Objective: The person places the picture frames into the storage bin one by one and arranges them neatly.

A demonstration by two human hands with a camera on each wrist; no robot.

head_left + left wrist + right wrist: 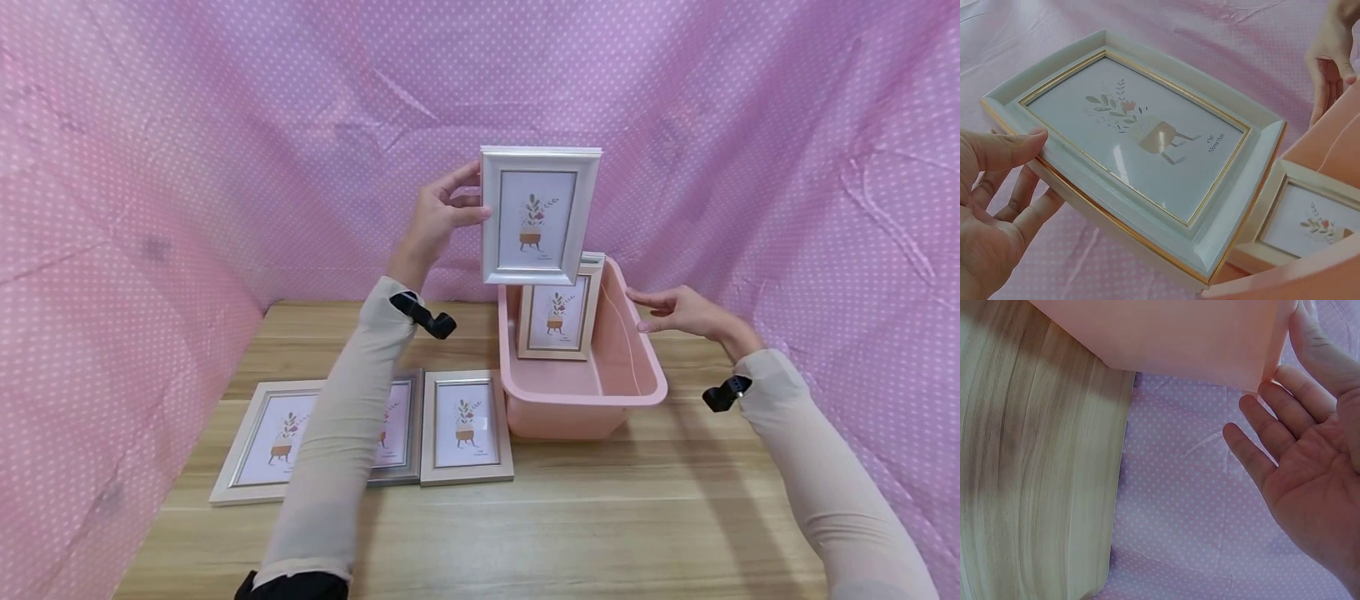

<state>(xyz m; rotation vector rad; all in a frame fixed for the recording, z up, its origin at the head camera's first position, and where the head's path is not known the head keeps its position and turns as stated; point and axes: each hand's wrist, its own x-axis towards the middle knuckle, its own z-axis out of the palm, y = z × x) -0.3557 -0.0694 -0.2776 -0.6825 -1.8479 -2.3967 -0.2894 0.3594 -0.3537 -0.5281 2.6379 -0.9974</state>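
Note:
In the head view, my left hand (438, 217) holds a white photo frame (491, 217) by its left edge, raised over the back of a pink bin (585, 421). Up close in the left wrist view, the thumb lies on the front of this frame (1147, 134) and the fingers are behind its edge. Inside the bin, a light wood-toned photo frame (557, 342) leans upright, its upper part overlapped by the white one. My right hand (686, 310) touches the bin's right rim, fingers fairly straight; its palm (1316, 475) shows in the right wrist view.
Left of the bin, a cream photo frame (430, 433), a grey one (405, 477) and a pale one (247, 450) lie in a row on the wooden table (585, 525). My left sleeve crosses over two of them. Pink dotted cloth (300, 150) hangs around the table.

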